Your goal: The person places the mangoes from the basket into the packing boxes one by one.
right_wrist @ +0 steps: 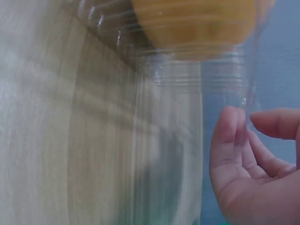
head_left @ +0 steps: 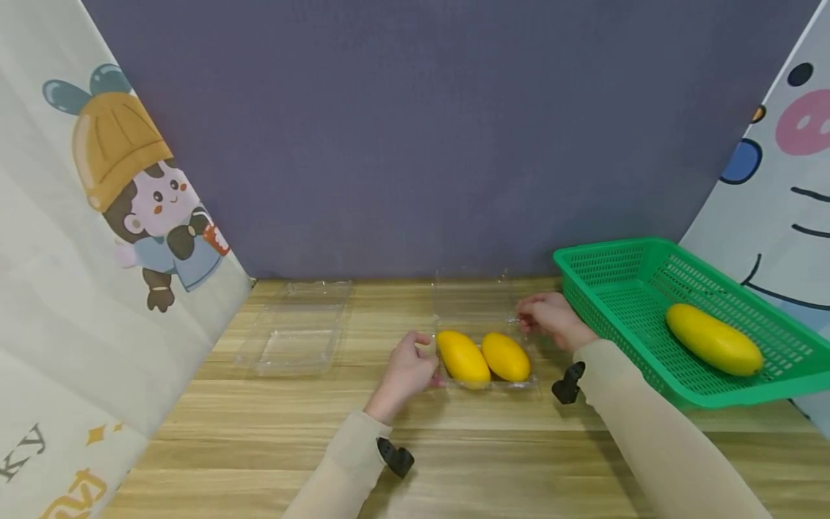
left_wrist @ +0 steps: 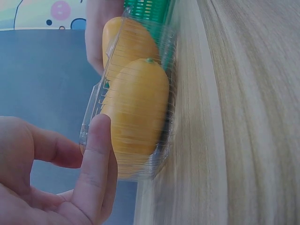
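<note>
A clear plastic clamshell box (head_left: pixel 473 301) stands on the wooden table with its lid folded back. Two yellow mangoes, a left one (head_left: pixel 463 358) and a right one (head_left: pixel 506 357), lie side by side in its base. At the box's left side, my left hand (head_left: pixel 410 367) pinches the rim between thumb and fingers; the left wrist view shows one finger (left_wrist: pixel 96 159) against the outer wall. My right hand (head_left: pixel 554 317) grips the right edge toward the back, its thumb (right_wrist: pixel 276 123) facing the fingers across the thin plastic.
A green plastic basket (head_left: pixel 622 353) sits at the right, holding one long yellow fruit (head_left: pixel 713 339). Another clear box (head_left: pixel 301 331), opened out, lies at the left of the table. A dark grey panel (head_left: pixel 389 144) rises behind the table.
</note>
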A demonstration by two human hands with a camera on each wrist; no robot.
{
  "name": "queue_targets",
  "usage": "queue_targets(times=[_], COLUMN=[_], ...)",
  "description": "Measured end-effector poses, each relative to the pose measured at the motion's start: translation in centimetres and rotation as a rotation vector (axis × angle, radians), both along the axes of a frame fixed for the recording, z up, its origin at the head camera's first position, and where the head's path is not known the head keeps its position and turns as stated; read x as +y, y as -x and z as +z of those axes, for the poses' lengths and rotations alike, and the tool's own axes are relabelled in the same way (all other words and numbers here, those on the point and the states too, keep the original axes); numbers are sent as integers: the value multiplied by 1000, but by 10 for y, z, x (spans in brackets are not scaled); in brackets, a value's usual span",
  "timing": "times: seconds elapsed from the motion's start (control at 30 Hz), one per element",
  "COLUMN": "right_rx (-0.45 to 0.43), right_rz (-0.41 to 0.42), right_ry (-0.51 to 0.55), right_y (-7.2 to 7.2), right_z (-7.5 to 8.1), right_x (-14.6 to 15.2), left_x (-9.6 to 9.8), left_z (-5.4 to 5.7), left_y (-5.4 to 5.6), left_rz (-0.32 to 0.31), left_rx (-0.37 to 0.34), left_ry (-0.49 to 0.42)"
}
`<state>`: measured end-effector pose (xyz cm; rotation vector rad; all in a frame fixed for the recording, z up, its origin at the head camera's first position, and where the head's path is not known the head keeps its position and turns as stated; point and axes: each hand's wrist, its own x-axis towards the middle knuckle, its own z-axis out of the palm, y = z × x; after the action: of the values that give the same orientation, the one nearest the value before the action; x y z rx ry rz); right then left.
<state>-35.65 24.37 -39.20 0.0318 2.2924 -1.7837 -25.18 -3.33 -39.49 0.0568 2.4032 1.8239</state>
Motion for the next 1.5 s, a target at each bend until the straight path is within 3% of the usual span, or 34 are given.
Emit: queue_targets(times=[0.63, 0.9, 1.5], right_rx=[65, 126, 195], right_rz=[-70, -145, -93], right_ry=[46, 42, 30], right_y=[-5, -15, -33], right_z=[19, 34, 62], right_x=[-3, -8, -6], left_x=[0, 0, 0], left_z=[-3, -4, -1], left_y=[3, 4, 1], left_rz=[7, 12, 15], left_rx=[-2, -8, -12], left_ry=[-6, -22, -39])
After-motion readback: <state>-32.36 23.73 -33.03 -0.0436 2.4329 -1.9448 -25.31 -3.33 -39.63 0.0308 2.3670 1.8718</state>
